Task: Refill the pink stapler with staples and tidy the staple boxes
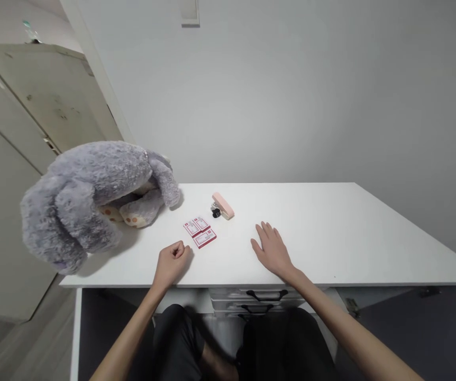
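Observation:
My left hand (171, 263) rests on the white table (331, 233) curled into a loose fist, with nothing visible in it. It lies just left of and below three small red and white boxes (200, 232). My right hand (271, 250) lies flat on the table with its fingers stretched out, holding nothing. A pink stapler (222, 206) sits beyond the boxes, between my two hands and farther back.
A big grey plush toy (93, 198) slumps over the table's left end. Drawers with black handles (266, 294) sit under the table's front edge. A pale cabinet (33, 106) stands at the left against the wall.

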A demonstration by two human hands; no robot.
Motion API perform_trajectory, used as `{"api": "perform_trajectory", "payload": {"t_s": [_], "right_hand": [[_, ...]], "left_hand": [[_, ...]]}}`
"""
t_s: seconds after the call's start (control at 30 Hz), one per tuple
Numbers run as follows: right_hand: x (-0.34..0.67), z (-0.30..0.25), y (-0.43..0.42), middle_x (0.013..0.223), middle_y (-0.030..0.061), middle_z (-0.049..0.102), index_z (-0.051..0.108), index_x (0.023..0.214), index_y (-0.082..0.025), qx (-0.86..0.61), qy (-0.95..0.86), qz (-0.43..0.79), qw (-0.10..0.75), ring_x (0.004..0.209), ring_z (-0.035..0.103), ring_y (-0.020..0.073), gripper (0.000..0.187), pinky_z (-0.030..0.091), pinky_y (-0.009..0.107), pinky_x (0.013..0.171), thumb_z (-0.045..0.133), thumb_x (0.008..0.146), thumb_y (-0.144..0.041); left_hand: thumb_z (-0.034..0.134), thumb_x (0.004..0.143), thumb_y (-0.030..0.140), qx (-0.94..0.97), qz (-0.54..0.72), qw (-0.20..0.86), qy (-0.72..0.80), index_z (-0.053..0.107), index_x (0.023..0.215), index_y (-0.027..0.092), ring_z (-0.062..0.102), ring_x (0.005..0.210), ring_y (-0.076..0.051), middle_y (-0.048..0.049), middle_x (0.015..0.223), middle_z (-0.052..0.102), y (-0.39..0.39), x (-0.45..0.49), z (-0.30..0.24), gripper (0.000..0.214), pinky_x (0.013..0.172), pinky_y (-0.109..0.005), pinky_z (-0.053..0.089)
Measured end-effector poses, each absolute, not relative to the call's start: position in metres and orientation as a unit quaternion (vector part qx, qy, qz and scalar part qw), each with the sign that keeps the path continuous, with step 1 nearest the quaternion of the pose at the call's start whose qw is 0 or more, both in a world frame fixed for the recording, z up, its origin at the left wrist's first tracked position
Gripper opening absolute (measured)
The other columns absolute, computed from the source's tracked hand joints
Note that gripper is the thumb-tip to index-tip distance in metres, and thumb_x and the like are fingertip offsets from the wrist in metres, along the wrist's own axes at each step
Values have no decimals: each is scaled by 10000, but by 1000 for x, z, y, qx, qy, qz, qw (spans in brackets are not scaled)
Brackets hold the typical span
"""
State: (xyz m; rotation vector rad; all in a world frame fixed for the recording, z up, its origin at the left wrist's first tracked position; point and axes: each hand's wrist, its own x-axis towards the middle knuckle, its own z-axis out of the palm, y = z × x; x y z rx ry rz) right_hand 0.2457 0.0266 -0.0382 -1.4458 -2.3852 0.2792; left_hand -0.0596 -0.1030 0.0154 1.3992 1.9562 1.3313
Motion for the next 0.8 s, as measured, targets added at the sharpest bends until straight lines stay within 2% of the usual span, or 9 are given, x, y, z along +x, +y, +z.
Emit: {"api": "perform_trajectory", "payload": {"t_s": [0.07, 0.17, 0.33, 0.47, 0.6, 0.8], "right_hand": [[229, -36, 39, 1758, 182, 383, 413, 1670, -73, -487, -841, 132, 195, 1668, 289, 324, 698, 207, 512, 1366, 382, 1110, -489], [200, -31, 59, 1720, 161, 459, 397, 1682, -128, -482, -821, 186, 242, 1614, 400, 315, 715, 326, 499, 1319, 445, 1082, -513], [156, -20, 87, 1641, 147, 565, 488, 1618, -157, -483, -784, 252, 299, 1502, 541, 316, 699, 442, 429, 1222, 552, 1037, -540], [140, -11, 94, 1398, 105, 740, 616, 1472, -206, -496, -762, 272, 316, 1261, 690, 295, 552, 540, 387, 1026, 519, 1053, -553], [149, -13, 87, 1217, 110, 782, 668, 1367, -197, -520, -743, 264, 328, 1112, 712, 297, 478, 539, 381, 913, 445, 1074, -503], [207, -22, 54, 1262, 135, 769, 666, 1338, -194, -500, -736, 284, 357, 1110, 712, 324, 518, 559, 424, 916, 452, 1054, -571]], "left_hand": [[582, 801, 403, 501, 472, 200, 697, 221, 648, 241, 254, 636, -121, 45, 633, 220, -104, -59, 15, 424, 612, -260, 248], [582, 801, 406, 506, 464, 206, 697, 223, 635, 239, 261, 631, -119, 46, 619, 222, -104, -59, 14, 429, 612, -255, 253], [580, 804, 383, 506, 459, 212, 699, 219, 635, 238, 254, 619, -113, 50, 613, 224, -105, -59, 13, 424, 604, -256, 244], [585, 798, 380, 502, 458, 217, 701, 223, 628, 238, 250, 616, -114, 52, 607, 223, -106, -58, 14, 424, 602, -262, 246], [590, 789, 383, 503, 454, 211, 704, 221, 619, 236, 258, 617, -118, 51, 598, 222, -106, -57, 15, 432, 602, -260, 249], [584, 819, 409, 526, 433, 187, 707, 220, 616, 236, 257, 600, -118, 51, 585, 222, -108, -54, 16, 451, 598, -269, 246]]}}
